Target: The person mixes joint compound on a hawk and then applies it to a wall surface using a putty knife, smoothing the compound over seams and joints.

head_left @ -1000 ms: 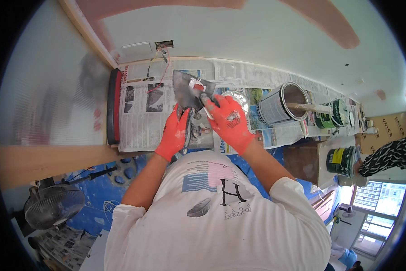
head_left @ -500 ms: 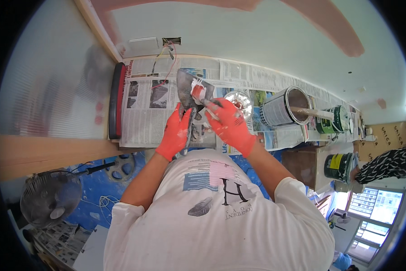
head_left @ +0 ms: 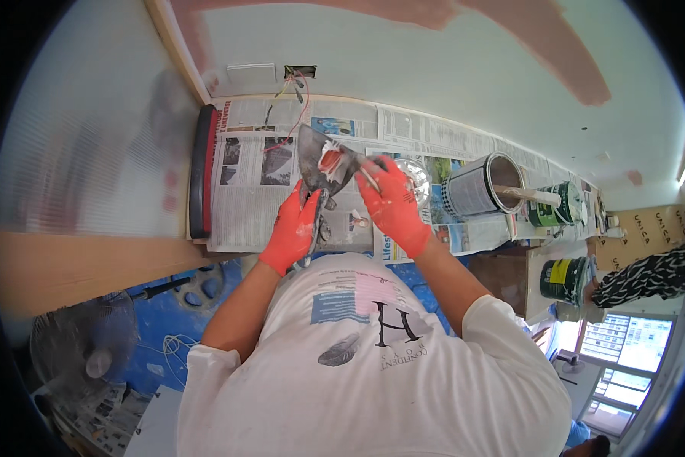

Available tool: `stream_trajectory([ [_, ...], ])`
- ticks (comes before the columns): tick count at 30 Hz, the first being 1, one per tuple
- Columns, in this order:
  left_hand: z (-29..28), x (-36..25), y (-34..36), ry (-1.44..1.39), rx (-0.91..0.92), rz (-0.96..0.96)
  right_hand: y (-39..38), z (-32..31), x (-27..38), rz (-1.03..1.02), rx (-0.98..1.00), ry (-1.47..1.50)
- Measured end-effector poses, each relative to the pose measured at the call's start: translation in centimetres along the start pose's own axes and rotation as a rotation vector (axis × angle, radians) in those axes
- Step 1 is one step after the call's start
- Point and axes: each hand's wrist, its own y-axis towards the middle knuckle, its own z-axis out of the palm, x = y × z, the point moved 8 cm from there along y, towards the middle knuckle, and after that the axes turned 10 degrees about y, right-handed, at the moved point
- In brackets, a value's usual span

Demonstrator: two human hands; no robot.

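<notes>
My left hand, in an orange-red glove, is closed round the handle of a broad putty knife. Its dark, stained blade lies tilted above the newspaper. A dab of white and red paste sits on that blade. My right hand, gloved alike and flecked with white, grips a smaller putty knife. The small tool's end meets the right side of the broad blade, partly blurred. Just behind my right hand, partly covered by it, is a shiny round metal dish with residue in it.
Newspaper covers the ledge along the wall. To the right stand an open metal can with a wooden stick and a green tub. Wires hang from a wall box. A fan stands lower left; another person's sleeve shows at right.
My right hand has shifted slightly right with the small putty knife, and the paste now shows more openly on the broad blade. My left hand keeps its hold.
</notes>
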Motion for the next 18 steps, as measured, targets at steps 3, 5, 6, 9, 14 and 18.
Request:
stream_trajectory([
  [3, -1.4, 0.5, 0.0, 0.056, 0.027, 0.023, 0.4, 1.7, 1.7, 0.047, 0.097, -0.010],
  [5, -2.3, 1.3, 0.2, 0.092, 0.035, 0.032, 0.8, 1.4, 0.6, 0.163, -0.003, 0.013],
  [6, -2.4, 2.0, -0.1, 0.092, 0.029, 0.012, 0.7, 1.4, 0.1, 0.226, -0.045, 0.023],
  [9, -3.5, 3.3, 0.0, 0.002, 0.084, 0.003, 0.8, 2.5, 1.9, 0.168, 0.043, 0.019],
  [14, -6.7, 7.5, 0.1, -0.131, 0.206, 0.127, 4.1, -0.3, 6.2, -0.062, 0.056, -0.121],
  [18, -8.0, 3.0, -1.6, -0.725, 0.366, -0.572, 3.5, -0.7, 6.2, -0.094, 0.133, 0.097],
])
